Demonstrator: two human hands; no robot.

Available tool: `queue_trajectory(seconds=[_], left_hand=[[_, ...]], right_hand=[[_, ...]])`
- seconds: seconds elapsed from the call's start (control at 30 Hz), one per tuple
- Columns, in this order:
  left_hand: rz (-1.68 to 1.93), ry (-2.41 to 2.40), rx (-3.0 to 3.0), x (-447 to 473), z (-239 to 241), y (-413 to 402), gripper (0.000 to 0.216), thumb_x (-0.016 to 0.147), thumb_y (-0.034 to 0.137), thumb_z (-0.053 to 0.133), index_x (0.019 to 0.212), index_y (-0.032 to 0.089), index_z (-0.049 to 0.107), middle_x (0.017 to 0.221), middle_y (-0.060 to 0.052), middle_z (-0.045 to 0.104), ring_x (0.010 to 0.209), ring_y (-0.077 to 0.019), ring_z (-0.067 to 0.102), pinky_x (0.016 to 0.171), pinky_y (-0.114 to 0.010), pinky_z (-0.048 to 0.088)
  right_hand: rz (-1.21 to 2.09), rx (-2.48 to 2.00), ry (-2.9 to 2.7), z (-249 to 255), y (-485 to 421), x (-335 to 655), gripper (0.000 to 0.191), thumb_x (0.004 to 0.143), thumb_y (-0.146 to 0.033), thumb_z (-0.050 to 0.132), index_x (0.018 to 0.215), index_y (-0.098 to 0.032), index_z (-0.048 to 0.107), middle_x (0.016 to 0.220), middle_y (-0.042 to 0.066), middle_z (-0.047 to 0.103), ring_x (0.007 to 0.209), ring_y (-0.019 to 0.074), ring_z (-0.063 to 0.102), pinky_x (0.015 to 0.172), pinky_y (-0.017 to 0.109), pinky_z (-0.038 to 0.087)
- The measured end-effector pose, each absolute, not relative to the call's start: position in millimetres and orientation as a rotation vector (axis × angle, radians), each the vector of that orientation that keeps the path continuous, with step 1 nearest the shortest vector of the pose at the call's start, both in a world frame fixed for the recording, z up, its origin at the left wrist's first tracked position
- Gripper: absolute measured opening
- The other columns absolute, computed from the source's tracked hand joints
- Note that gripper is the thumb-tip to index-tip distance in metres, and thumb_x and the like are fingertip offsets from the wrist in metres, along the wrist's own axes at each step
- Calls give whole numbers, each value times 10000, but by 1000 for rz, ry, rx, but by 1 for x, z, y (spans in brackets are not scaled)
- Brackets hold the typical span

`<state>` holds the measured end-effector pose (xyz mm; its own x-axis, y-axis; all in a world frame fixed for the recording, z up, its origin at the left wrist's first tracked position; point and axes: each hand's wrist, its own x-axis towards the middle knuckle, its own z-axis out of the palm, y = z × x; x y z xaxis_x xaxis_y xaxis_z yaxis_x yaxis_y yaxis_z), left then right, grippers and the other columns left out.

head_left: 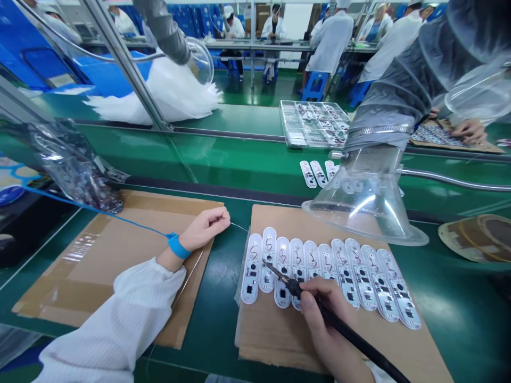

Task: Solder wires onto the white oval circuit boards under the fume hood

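My right hand grips a black soldering iron like a pen. Its tip is at the second circuit board from the left; whether it touches cannot be told. Several such white, rounded boards with thin red wires and black chips lie side by side on a cardboard sheet. My left hand, with a blue wrist strap, is closed on a thin solder wire that sticks out toward the boards. That hand is over the right edge of another cardboard piece.
A clear fume hood hangs over the boards' far side. Behind stand more boards and a compartment tray. A tape roll lies right, a silvery bag left. A co-worker's hands work at far right.
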<state>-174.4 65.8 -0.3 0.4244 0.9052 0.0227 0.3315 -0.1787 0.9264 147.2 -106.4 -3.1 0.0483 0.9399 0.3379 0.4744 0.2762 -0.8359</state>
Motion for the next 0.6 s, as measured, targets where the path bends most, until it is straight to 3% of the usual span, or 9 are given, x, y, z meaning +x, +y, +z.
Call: queue_trajectory(seconds=[0.17, 0.37, 0.5, 0.6], left_hand=[[740, 1119, 1704, -172, -1, 66, 246, 942, 425, 713, 936, 222, 573, 813, 54, 425, 713, -146, 385, 713, -294, 365], [820, 1256, 1668, -169, -9, 68, 257, 973, 435, 708, 1051, 221, 590, 763, 84, 375, 672, -139, 361, 683, -273, 344], [860, 1287, 1563, -169, -15, 69, 374, 986, 567, 712, 1080, 225, 595, 725, 99, 349, 610, -130, 328, 593, -256, 295], [885, 1311, 1459, -165, -18, 69, 524, 962, 725, 709, 1087, 234, 577, 692, 119, 301, 551, -112, 262, 535, -246, 231]], right_hand=[[518, -1434, -1511, -14, -114, 185, 185, 1159, -445, 690, 1122, -265, 720, 846, 9, 736, 692, 199, 740, 644, 276, 618], [335, -1568, -1296, -21, -116, 250, 331, 1096, -579, 744, 1053, -251, 759, 773, 23, 726, 631, 219, 721, 565, 281, 605], [237, -1610, -1180, -14, -116, 294, 449, 1022, -700, 778, 984, -253, 773, 747, 42, 728, 601, 242, 708, 533, 313, 612], [147, -1647, -1091, -5, -117, 324, 412, 1019, -672, 781, 971, -263, 782, 736, 54, 727, 605, 262, 704, 522, 335, 610]])
